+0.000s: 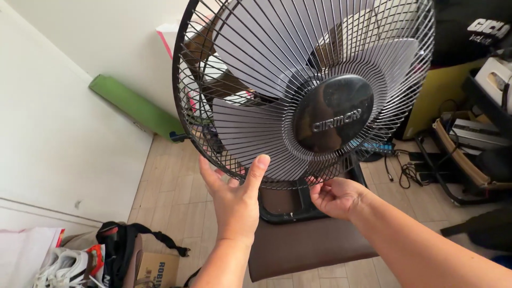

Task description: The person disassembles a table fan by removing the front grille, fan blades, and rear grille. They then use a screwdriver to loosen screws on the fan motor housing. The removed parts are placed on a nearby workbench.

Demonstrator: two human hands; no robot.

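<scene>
Round black wire-grille fan [304, 90], grey blades, dark oval hub badge. Left hand [234, 200] open, cupping rim; right hand [336, 196] pinching bottom rim. Brown cardboard box [159, 269] lower left.

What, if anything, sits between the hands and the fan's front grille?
Nothing visible does. The left hand already rests on the lower rim of the grille, thumb up over the wires, and the right hand pinches the rim at the bottom, just above the fan's dark base.
</scene>
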